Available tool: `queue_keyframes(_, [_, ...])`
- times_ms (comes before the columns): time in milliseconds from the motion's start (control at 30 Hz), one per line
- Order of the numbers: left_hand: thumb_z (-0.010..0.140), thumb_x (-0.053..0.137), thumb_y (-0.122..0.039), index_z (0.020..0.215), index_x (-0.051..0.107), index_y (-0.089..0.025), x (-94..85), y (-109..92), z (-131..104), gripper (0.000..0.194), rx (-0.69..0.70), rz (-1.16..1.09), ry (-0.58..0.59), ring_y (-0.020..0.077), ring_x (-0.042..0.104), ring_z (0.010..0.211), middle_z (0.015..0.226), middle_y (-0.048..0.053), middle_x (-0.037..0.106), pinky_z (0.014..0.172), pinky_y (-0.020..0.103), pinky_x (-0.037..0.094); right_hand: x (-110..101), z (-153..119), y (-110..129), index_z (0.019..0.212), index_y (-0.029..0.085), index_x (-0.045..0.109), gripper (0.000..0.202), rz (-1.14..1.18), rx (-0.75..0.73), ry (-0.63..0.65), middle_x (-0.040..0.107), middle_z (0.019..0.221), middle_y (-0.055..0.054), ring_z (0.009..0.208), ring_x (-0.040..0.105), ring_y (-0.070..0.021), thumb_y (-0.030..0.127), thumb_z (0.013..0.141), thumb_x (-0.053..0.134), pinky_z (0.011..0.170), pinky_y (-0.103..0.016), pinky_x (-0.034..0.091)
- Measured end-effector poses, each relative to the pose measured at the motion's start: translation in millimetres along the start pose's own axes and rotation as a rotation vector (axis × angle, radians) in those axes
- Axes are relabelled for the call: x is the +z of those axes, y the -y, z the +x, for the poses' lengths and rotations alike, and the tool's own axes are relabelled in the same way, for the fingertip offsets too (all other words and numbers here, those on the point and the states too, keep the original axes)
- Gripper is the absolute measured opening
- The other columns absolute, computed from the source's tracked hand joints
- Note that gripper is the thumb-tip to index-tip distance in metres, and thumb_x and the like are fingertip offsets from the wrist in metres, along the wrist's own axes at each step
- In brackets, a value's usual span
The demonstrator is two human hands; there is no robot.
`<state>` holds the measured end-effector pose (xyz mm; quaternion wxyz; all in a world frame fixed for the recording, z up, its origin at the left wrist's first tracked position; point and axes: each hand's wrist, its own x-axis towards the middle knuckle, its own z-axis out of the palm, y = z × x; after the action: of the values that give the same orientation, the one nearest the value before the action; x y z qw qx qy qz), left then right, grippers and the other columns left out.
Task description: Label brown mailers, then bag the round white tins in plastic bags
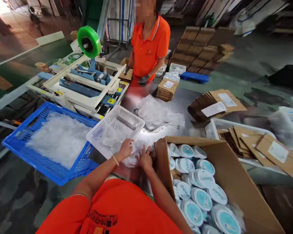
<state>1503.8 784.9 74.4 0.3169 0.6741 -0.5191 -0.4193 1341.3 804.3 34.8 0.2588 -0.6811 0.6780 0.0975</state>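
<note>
My left hand [126, 149] has its fingers curled at the edge of a clear plastic bag [132, 161] in front of my body. From the other side, my right hand [146, 158] grips the same crinkled plastic with thumb and fingers. Whether something lies inside the bag is hard to make out. Just beyond my left hand, a white perforated basket [139, 123] holds more clear plastic. A cardboard box [161, 156] close to my right forearm contains several stacks of round white-and-teal printed discs [205, 178].
A blue crate [48, 175] of clear bags lies left, below a tape-sealing machine [80, 87]. Plastic bags [153, 112] and stacked brown cartons [166, 92] cover the metal table [185, 97]. A co-worker [148, 48] stands opposite. Right, a white basket [211, 128] holds flat cartons.
</note>
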Motion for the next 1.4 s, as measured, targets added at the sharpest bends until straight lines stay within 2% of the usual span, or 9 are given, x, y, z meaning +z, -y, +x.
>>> queue_keyframes(200, [0.087,0.068,-0.013,0.123,0.068,-0.01,-92.0,16,20,0.036,-0.259,0.701,-0.208,0.0426,0.052,0.137,0.142,0.026,0.056,0.11,0.052,0.044,3,1,-3,0.174,0.02,0.017,0.085,-0.024,0.034,0.033,-0.001,0.18,-0.023,0.159,0.035,-0.045,0.043,0.103,0.057,0.12,-0.052,0.04])
queue_keyframes(433, [0.092,0.057,-0.01,0.089,0.07,-0.012,-127.9,6,14,0.014,-0.201,0.542,-0.254,0.0337,0.066,0.112,0.096,0.015,0.069,0.101,0.045,0.049,-19,-6,-5,0.171,0.017,0.028,0.08,-0.052,-0.016,0.049,0.015,0.177,-0.03,0.134,0.065,-0.0402,0.03,0.098,0.058,0.108,-0.051,0.051])
queue_keyframes(567, [0.094,0.058,-0.014,0.092,0.07,-0.019,-119.9,-29,-9,0.013,-0.031,0.414,-0.337,0.028,0.069,0.101,0.091,0.011,0.071,0.092,0.036,0.053,-49,-13,3,0.163,0.017,0.039,0.076,0.167,-0.205,-0.295,0.043,0.167,-0.027,0.149,0.05,-0.0425,0.029,0.091,0.061,0.113,-0.059,0.047])
queue_keyframes(667, [0.079,0.065,-0.004,0.085,0.071,-0.021,-102.0,-58,-31,0.019,0.17,0.266,-0.054,0.0189,0.068,0.075,0.074,0.001,0.07,0.074,0.027,0.052,-79,-21,10,0.161,0.019,0.042,0.093,0.563,-0.474,-0.415,0.049,0.164,-0.02,0.156,0.04,-0.0384,0.039,0.076,0.075,0.12,-0.056,0.042])
queue_keyframes(833, [0.071,0.055,0.003,0.113,0.078,-0.023,-83.9,-87,-57,0.055,0.343,-0.187,0.503,0.015,0.067,0.072,0.073,-0.002,0.071,0.071,0.024,0.05,-116,-35,0,0.089,0.021,0.079,0.043,0.97,-0.525,0.039,0.079,0.09,-0.007,0.089,0.073,-0.0322,0.042,0.053,0.09,0.088,-0.044,0.058])
queue_keyframes(933, [0.074,0.058,-0.002,0.11,0.08,-0.018,-81.2,-88,-59,0.045,0.277,-0.327,0.443,0.0135,0.064,0.069,0.069,-0.001,0.067,0.069,0.024,0.047,-119,-46,-18,0.067,0.019,0.074,0.033,1.18,-0.408,0.189,0.071,0.066,-0.003,0.065,0.065,-0.0228,0.044,0.055,0.092,0.068,-0.036,0.055])
queue_keyframes(1167, [0.082,0.07,-0.028,0.091,0.072,-0.015,-61.0,-80,-56,0.016,0.212,-0.519,-0.01,0.0094,0.049,0.056,0.066,0.0,0.064,0.058,0.023,0.039,-99,-54,-46,0.092,0.023,0.08,0.051,1.488,-0.214,0.11,0.076,0.078,-0.007,0.065,0.068,-0.0247,0.042,0.047,0.096,0.059,-0.035,0.055])
queue_keyframes(1300, [0.074,0.076,-0.036,0.093,0.064,-0.019,-44.5,-79,-56,0.029,0.059,-0.621,-0.026,0.008,0.046,0.047,0.066,-0.004,0.064,0.05,0.022,0.037,-101,-53,-47,0.078,0.028,0.073,0.038,1.625,-0.119,-0.117,0.076,0.08,-0.009,0.07,0.071,-0.0285,0.055,0.056,0.09,0.066,-0.042,0.06])
queue_keyframes(1400, [0.067,0.08,-0.033,0.087,0.058,-0.02,-33.4,-78,-55,0.032,0.019,-0.669,-0.064,0.0075,0.047,0.046,0.064,-0.006,0.061,0.049,0.022,0.038,-105,-64,-42,0.092,0.027,0.078,0.046,1.636,-0.145,0.07,0.08,0.097,-0.012,0.082,0.077,-0.0327,0.053,0.057,0.092,0.071,-0.045,0.062])
